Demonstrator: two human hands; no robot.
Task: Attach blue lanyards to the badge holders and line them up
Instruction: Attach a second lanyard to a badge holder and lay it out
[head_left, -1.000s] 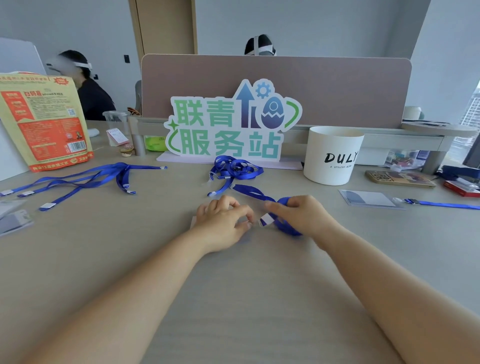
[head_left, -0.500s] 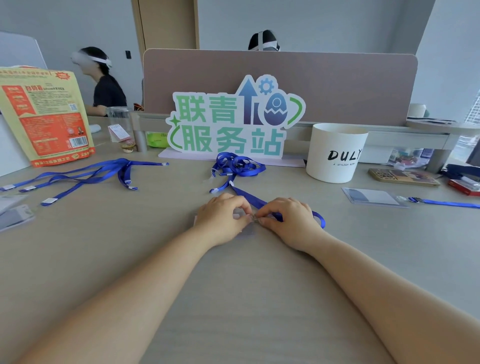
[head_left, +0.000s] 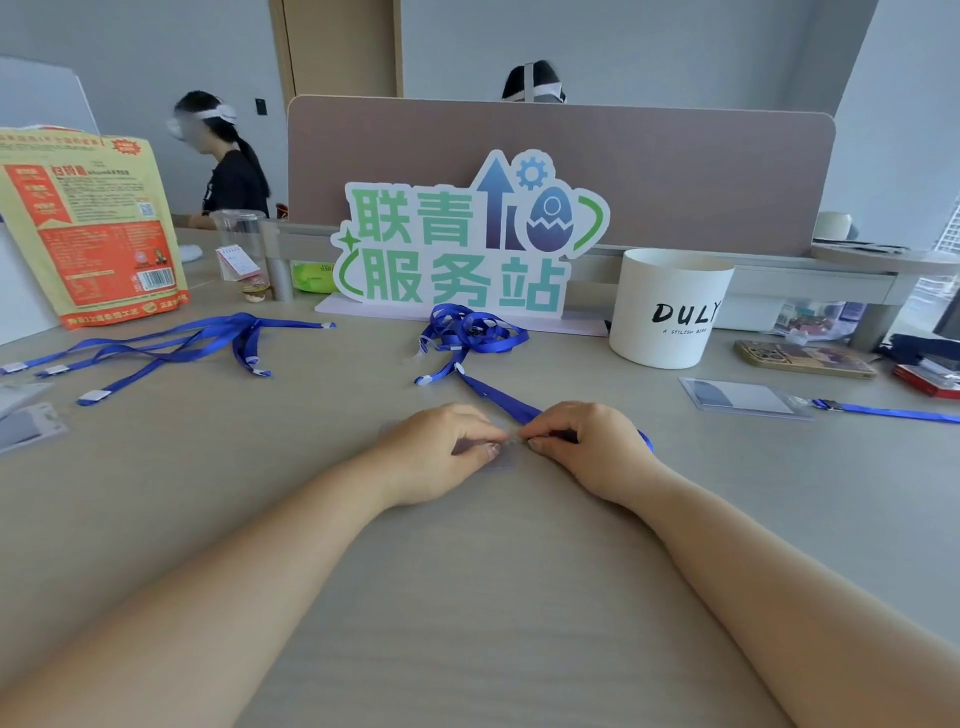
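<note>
Fingertips (head_left: 491, 451) of left hand (head_left: 441, 452) and right hand (head_left: 587, 447) meet mid-table, both curled into pinches. Left pins the clear flat plastic badge holder (head_left: 501, 464) onto the pale wood-grain table (head_left: 467, 597); right pinches the clip end of the blue woven ribbon lanyard (head_left: 493, 397). The clip is hidden between the fingertips, so I can't tell if it's through the slot yet. Handling, my read: the holder is thin, light and bendy, slick on this top, so hold it flat near the slot edge, not by a far corner. The lanyard is limp, near weightless and has no stiffness to push with; grip the hard clip and let the strap trail. The holder lies flat, mostly under the left hand, with the slot edge apparently facing the right hand. The strap's long axis runs from the right fingers away and leftward, straight and flat on the table, with a short loop poking out behind the right wrist. Its far end reaches toward the tangled heap of blue lanyards (head_left: 472, 332); can't tell if they touch. Level with that, right: one finished clear badge holder with blue strap (head_left: 743, 399) lies flat, strap pointing right. Left: loose spread of blue lanyards (head_left: 182, 343), clip ends toward the left edge, beside spare clear holders (head_left: 28, 426). Behind all that: white round tub marked DULY (head_left: 670, 312) and green-and-blue lettered cut-out sign (head_left: 467, 244).
</note>
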